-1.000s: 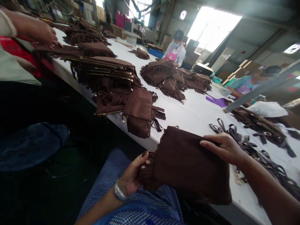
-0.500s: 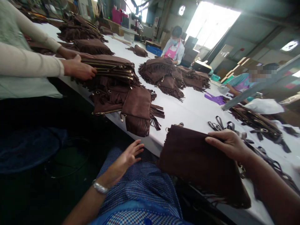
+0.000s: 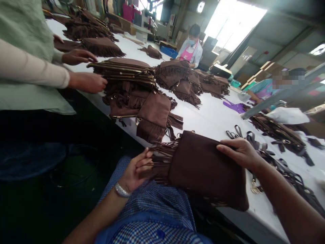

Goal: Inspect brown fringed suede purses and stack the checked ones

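A dark brown fringed bag (image 3: pixel 205 169) hangs over the table's front edge, above my lap. My right hand (image 3: pixel 238 152) grips its upper right edge, thumb on the near face. Long strips of fringe (image 3: pixel 161 159) stretch leftward from the bag's side, and the fingers of my left hand (image 3: pixel 138 169) are closed around their ends. Just beyond lies a smaller-looking brown bag (image 3: pixel 155 108) with fringe and a tassel, at the front of a heap. A metal clasp (image 3: pixel 255 187) shows below my right wrist.
On the white table (image 3: pixel 210 118) sit a stack of zipped brown bags (image 3: pixel 127 73) and a fringed pile (image 3: pixel 175 76). Dark straps (image 3: pixel 289 173) lie at right. A co-worker's hands (image 3: pixel 87 81) are beside the stack at left. A grey metal bar (image 3: pixel 274 93) slants across the right.
My left hand, open and apart before, has closed on the bag's fringe and draws it out leftward. The bag has shifted slightly left. The co-worker's hands have come away from the stack.
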Available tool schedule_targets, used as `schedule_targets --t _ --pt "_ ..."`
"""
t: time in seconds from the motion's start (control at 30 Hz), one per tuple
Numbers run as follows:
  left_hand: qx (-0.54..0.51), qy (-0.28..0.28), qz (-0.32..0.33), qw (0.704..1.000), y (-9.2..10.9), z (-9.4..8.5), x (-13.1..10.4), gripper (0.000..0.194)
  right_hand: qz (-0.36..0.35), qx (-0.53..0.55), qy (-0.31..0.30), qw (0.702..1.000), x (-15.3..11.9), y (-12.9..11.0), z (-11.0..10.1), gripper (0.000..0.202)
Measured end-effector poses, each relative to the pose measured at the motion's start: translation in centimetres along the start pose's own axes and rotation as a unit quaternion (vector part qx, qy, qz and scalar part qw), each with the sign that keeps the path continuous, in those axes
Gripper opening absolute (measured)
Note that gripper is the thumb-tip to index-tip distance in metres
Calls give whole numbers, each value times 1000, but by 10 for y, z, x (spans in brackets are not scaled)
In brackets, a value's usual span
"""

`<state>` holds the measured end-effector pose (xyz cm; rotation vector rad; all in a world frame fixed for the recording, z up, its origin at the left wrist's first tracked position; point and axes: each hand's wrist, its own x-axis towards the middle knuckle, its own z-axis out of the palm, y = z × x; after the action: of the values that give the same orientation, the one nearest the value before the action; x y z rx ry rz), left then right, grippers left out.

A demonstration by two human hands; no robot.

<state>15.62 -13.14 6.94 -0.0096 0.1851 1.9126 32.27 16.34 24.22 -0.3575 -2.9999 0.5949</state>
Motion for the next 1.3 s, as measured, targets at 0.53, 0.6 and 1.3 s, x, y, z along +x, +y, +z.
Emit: schedule_targets --t 0.53,0.6,1.3 --pt "112 3 93 989 16 -15 -26 10 -2 -9 -42 999 -2 5 13 47" --pt "80 -2 97 992 8 -12 -19 8 6 -3 -40 999 -3 10 14 47" --pt "301 -76 -16 950 -42 -3 18 74 10 40 -9 999 -12 3 3 48"
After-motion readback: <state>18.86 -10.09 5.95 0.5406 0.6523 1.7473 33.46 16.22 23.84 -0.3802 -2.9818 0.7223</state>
